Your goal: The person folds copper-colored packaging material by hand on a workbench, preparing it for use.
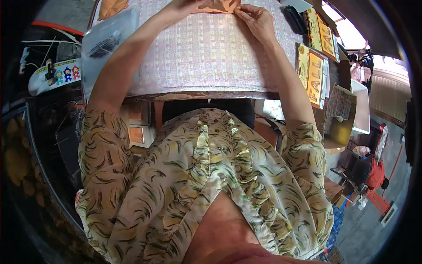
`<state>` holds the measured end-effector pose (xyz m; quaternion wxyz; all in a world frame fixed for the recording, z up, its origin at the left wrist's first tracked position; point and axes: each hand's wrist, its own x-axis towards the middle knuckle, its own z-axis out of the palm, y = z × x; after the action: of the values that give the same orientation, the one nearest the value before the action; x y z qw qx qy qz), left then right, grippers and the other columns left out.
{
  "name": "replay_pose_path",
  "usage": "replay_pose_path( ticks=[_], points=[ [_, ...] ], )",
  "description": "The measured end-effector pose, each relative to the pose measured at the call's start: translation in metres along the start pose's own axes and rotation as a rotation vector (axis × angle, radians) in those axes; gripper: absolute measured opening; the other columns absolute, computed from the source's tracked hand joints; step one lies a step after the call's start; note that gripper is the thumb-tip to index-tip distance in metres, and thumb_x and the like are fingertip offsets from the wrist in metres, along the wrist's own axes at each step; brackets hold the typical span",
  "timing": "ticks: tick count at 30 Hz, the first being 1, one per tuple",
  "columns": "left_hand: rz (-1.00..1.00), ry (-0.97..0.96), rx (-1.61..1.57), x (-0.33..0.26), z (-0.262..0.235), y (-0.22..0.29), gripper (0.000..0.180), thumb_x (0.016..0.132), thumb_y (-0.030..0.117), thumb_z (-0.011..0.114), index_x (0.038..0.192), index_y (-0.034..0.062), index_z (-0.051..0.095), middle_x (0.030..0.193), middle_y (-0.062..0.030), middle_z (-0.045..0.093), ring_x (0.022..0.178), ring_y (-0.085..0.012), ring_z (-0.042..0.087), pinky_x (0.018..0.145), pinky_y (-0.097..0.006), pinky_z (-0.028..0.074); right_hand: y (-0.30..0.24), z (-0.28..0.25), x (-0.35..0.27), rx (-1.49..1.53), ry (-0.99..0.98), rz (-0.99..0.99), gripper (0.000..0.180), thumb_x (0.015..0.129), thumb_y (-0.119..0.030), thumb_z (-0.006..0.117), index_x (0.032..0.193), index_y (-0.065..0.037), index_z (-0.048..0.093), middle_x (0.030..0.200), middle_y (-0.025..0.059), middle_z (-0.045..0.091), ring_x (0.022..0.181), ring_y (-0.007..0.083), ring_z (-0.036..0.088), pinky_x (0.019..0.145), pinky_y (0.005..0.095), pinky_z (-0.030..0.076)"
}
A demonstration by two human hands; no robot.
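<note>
An orange piece of thin, creased material point(222, 6), whether paper or cloth I cannot tell, lies at the far edge of the view above the table. The thumb and fingers of my right hand point(257, 21) pinch its right corner. My left hand point(187, 7) reaches its left end, with the fingertips partly cut off by the top of the picture and closed against the material. Beneath both forearms spreads a pink and white checked tablecloth point(198, 57).
More orange material point(112, 8) lies at the table's far left, beside a transparent plastic bag point(107, 46) with dark contents. Printed yellow-orange packs point(314, 75) and a black case point(293, 20) line the right side. A white bin point(360, 105) stands beyond a cardboard box point(340, 119).
</note>
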<state>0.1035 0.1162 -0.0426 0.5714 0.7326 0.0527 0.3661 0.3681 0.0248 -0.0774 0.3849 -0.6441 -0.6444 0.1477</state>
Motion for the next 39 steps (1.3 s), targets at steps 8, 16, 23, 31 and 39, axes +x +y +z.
replay_pose_path(
  ticks=[8, 16, 23, 31, 39],
  points=[
    [-0.111, 0.151, 0.148, -0.009, 0.000, 0.007, 0.052, 0.106, 0.041, 0.055, 0.127, -0.0057, 0.065, 0.114, -0.0119, 0.071, 0.105, -0.0202, 0.064, 0.091, -0.036, 0.052, 0.001, 0.003, 0.008, -0.022, -0.101, 0.037, 0.032, 0.091, -0.042, 0.078, 0.105, -0.014, 0.082, 0.089, 0.0036, 0.079, 0.084, 0.0170, 0.070, 0.101, 0.0455, 0.034],
    [-0.659, 0.245, 0.454, 0.007, -0.003, 0.009, 0.054, 0.104, 0.046, 0.057, 0.115, -0.0059, 0.070, 0.099, -0.0137, 0.074, 0.099, -0.0196, 0.064, 0.088, -0.036, 0.052, 0.010, 0.007, 0.017, -0.096, -0.185, 0.049, 0.038, 0.089, -0.050, 0.075, 0.104, -0.015, 0.082, 0.113, 0.0093, 0.072, 0.122, 0.0317, 0.053, 0.103, 0.0533, 0.029],
    [-0.608, 0.276, 0.329, -0.007, -0.003, 0.000, 0.046, 0.098, 0.036, 0.070, 0.120, -0.0037, 0.067, 0.107, -0.0139, 0.072, 0.096, -0.0188, 0.066, 0.088, -0.033, 0.052, -0.011, 0.014, 0.013, -0.207, -0.109, 0.129, 0.038, 0.090, -0.046, 0.074, 0.104, -0.011, 0.081, 0.112, 0.0107, 0.072, 0.123, 0.0328, 0.052, 0.110, 0.0540, 0.025],
    [-0.420, 0.429, 0.739, -0.046, 0.001, -0.020, 0.038, 0.096, 0.038, 0.073, 0.094, 0.0006, 0.075, 0.138, -0.0185, 0.061, 0.120, -0.0257, 0.063, 0.097, -0.032, 0.051, -0.024, 0.012, 0.010, -0.311, -0.055, 0.129, 0.031, 0.089, -0.040, 0.074, 0.098, -0.011, 0.082, 0.115, 0.0112, 0.070, 0.121, 0.0355, 0.052, 0.106, 0.0545, 0.029],
    [-0.372, 0.431, 0.857, -0.043, 0.007, -0.015, 0.034, 0.094, 0.035, 0.075, 0.089, 0.0016, 0.079, 0.139, -0.0157, 0.061, 0.122, -0.0256, 0.063, 0.098, -0.036, 0.052, -0.033, 0.020, 0.010, -0.387, 0.040, 0.079, 0.020, 0.085, -0.026, 0.070, 0.089, -0.010, 0.080, 0.108, 0.0127, 0.068, 0.112, 0.0356, 0.055, 0.096, 0.0550, 0.033]
  ],
)
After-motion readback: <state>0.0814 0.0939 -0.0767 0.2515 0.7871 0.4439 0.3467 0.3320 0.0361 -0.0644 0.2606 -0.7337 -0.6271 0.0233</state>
